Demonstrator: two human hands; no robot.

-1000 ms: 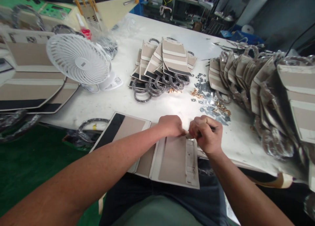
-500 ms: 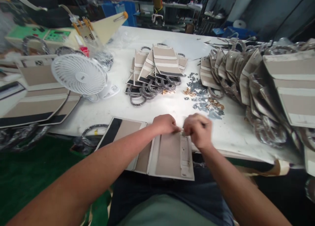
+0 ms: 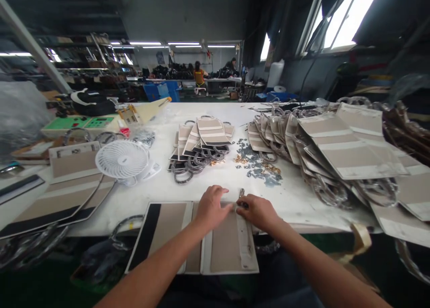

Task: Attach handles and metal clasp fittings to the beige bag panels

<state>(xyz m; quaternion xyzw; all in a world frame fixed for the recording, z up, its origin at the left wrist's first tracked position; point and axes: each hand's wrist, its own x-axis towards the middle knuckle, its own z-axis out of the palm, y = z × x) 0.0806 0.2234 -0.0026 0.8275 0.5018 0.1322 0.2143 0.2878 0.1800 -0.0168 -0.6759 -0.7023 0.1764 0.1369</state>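
Observation:
A beige bag panel (image 3: 225,243) with pale strips and a black band lies unfolded at the table's front edge. My left hand (image 3: 213,208) is over its upper middle, thumb and fingers apart, with nothing in them. Close by on the right, my right hand (image 3: 260,213) is closed at the top of the panel's right-hand pale strip (image 3: 246,245). A small silvery metal piece (image 3: 242,192) sticks up from its curled fingers; the rest of it is hidden, and its kind is unclear.
Small metal plates (image 3: 265,171) and gold-coloured fittings (image 3: 240,159) lie scattered beyond my hands. Stacked bag panels with wrapped handles (image 3: 211,131) stand behind, with a larger heap (image 3: 336,142) at right. A white fan (image 3: 122,159) is at left. Two people are in the far background.
My view has tilted up, showing more of the room. My left hand's fingers have gone from a pinch at the panel's upper edge to spread apart. My right hand stays closed near that edge.

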